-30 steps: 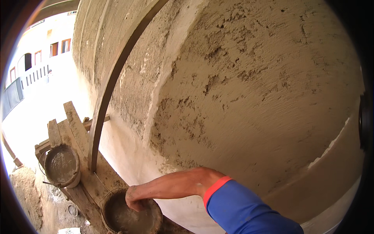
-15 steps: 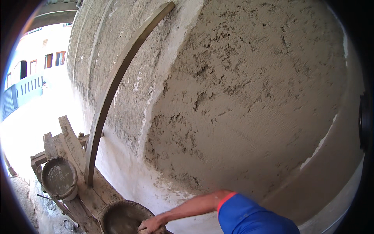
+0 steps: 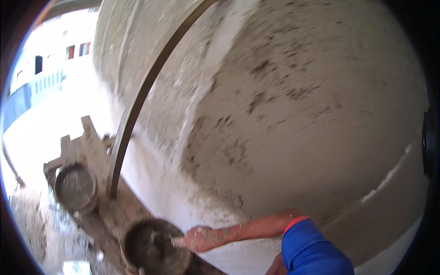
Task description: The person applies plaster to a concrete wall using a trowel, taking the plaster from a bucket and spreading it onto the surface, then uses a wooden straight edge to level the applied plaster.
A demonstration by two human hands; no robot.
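Note:
My right hand (image 3: 199,239) is over the right side of a large mortar-caked bucket (image 3: 178,260), fingers curled and pointing left, around something blurred that I cannot make out. Wet grey mortar and a dark, unclear shape lie inside the bucket, below the hand. The forearm is speckled with mortar, above it a blue sleeve with red trim. A patch of skin (image 3: 276,266) at the lower edge behind the sleeve may be my left hand or arm; its fingers are hidden.
Another mortar bucket (image 3: 75,187) stands left on rough scaffold planks (image 3: 119,204). A long straightedge (image 3: 137,110) leans upright from the planks along the rough plastered wall (image 3: 298,114). Beyond, on the left, are a bright yard, a blue-grey fence (image 3: 43,85) and a building.
My right hand has moved from down inside the bucket to over its right side. The patch of skin below the sleeve has come into view. The picture has shifted and is blurrier.

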